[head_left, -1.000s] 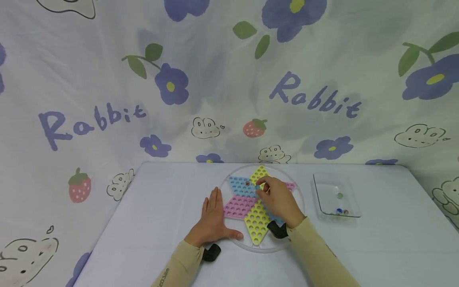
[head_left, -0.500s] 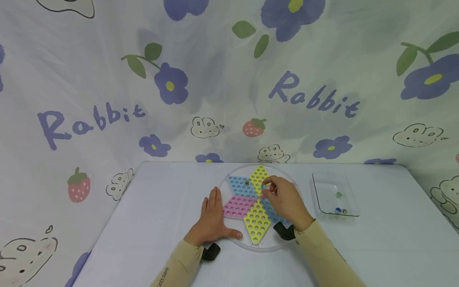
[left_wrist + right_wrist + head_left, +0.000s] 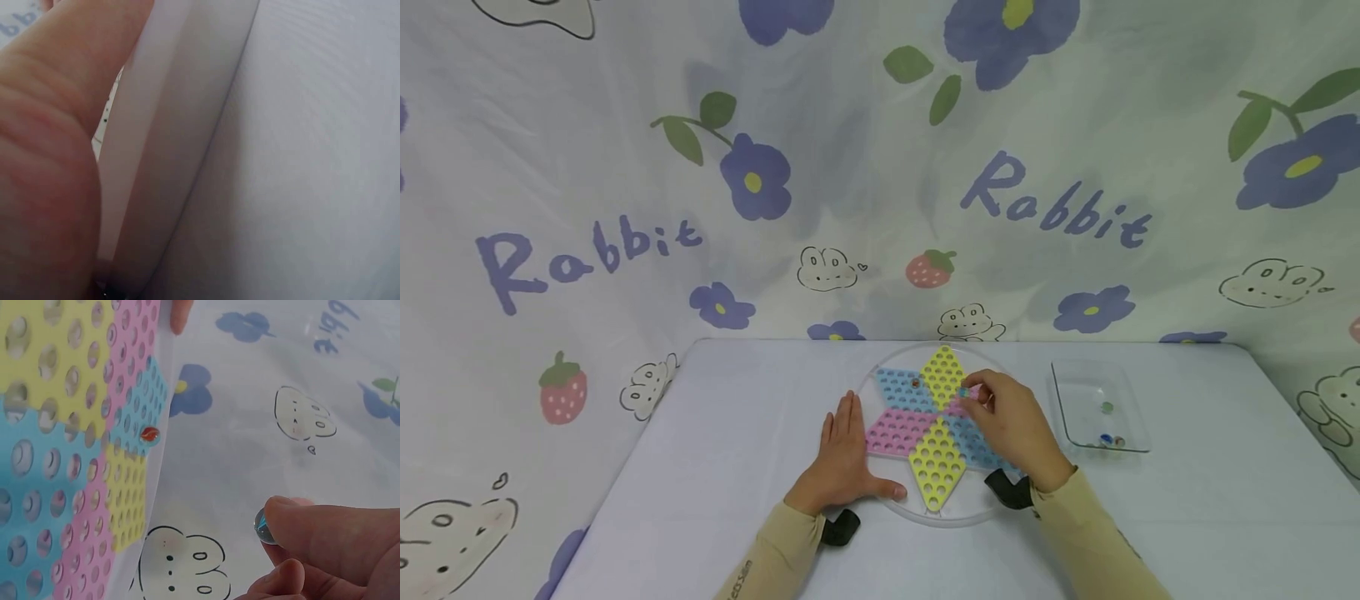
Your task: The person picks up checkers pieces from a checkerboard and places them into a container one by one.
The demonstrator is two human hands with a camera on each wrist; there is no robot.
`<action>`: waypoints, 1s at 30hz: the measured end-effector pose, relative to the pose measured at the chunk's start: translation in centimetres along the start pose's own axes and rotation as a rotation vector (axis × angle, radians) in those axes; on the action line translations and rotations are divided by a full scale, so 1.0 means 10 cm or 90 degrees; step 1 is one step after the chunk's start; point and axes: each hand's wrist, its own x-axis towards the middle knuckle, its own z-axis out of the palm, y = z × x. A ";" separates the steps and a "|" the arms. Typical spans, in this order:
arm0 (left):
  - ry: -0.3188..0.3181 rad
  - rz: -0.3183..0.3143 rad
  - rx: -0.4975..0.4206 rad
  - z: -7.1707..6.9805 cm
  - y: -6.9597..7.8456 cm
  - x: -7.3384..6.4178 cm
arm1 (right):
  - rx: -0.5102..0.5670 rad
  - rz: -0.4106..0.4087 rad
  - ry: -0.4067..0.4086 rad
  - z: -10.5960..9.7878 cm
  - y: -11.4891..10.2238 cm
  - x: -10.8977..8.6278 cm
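A round Chinese checkers board (image 3: pixel 937 467) with yellow, pink and blue holed sections stands on the white table. My left hand (image 3: pixel 838 462) lies against its left rim, fingers straight and thumb spread over the near edge. Between thumb and fingertips, my right hand (image 3: pixel 1015 425) pinches a clear marble (image 3: pixel 262 526) with a blue swirl. In the head view that hand is above the board's right side, hiding much of the pink section there. A red-orange marble (image 3: pixel 149 435) sits in the far left blue section. The left wrist view shows the hand close to the board's pale side wall (image 3: pixel 169 125).
Right of the board stands a clear plastic tray (image 3: pixel 1138 425). It holds a green marble (image 3: pixel 1107 407), a blue marble (image 3: pixel 1106 439) and a brownish marble (image 3: pixel 1119 442). A printed cloth (image 3: pixel 880 167) hangs behind the table.
My right hand has moved right with the pinched marble, from the far left blue section past the yellow one to the right pink one. My left hand stays in place.
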 end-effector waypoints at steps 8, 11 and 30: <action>-0.005 -0.002 0.000 -0.03 0.00 0.00 | -0.002 0.006 0.011 -0.08 0.06 -0.06; -0.008 0.000 -0.005 -0.03 -0.01 0.00 | -0.006 0.011 0.014 -0.11 0.08 -0.07; -0.014 -0.006 -0.006 -0.03 0.01 0.01 | -0.036 -0.003 0.047 -0.28 0.27 -0.20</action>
